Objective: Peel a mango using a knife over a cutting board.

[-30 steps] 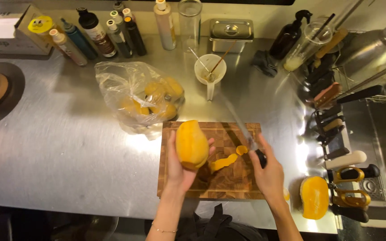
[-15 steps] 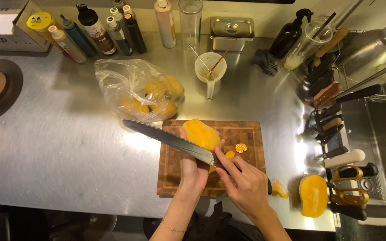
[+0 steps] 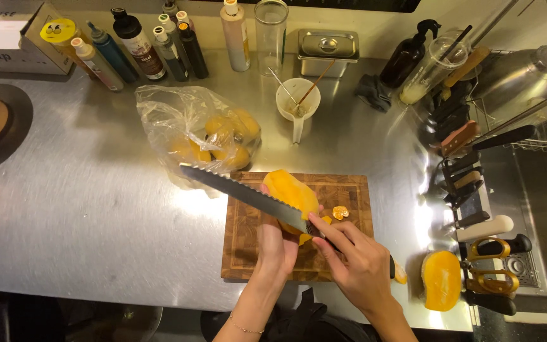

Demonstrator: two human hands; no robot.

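Left hand (image 3: 278,244): curled around the lower end of a peeled yellow-orange fruit (image 3: 291,195), gripping it from below and holding it up over the chopping board.
Right hand (image 3: 356,266): fingers wrapped around the dark handle of a long serrated knife (image 3: 248,197), forefinger stretched forward toward the blade's heel.
Knife: blade ran up and to the left from the right hand, lying across the fruit's near side and touching it; its tip reached past the board's left edge, over the tabletop.
Fruit: above the middle of the wooden chopping board (image 3: 238,244), tilted, its top end pointing away from the person.
Board: carried small orange scraps (image 3: 340,212) just right of the fruit.
Tabletop (image 3: 83,215): brushed steel; a clear plastic bag (image 3: 188,133) with more yellow fruit lay just behind the board, touching its far left corner.
Right of the board: another cut yellow fruit piece (image 3: 442,279) near the tabletop's front edge, beside a row of knives and orange-handled scissors (image 3: 485,266).
Back of the tabletop: bottles (image 3: 140,44), a white jug (image 3: 297,101) with sticks in it, a lidded steel container (image 3: 328,50).
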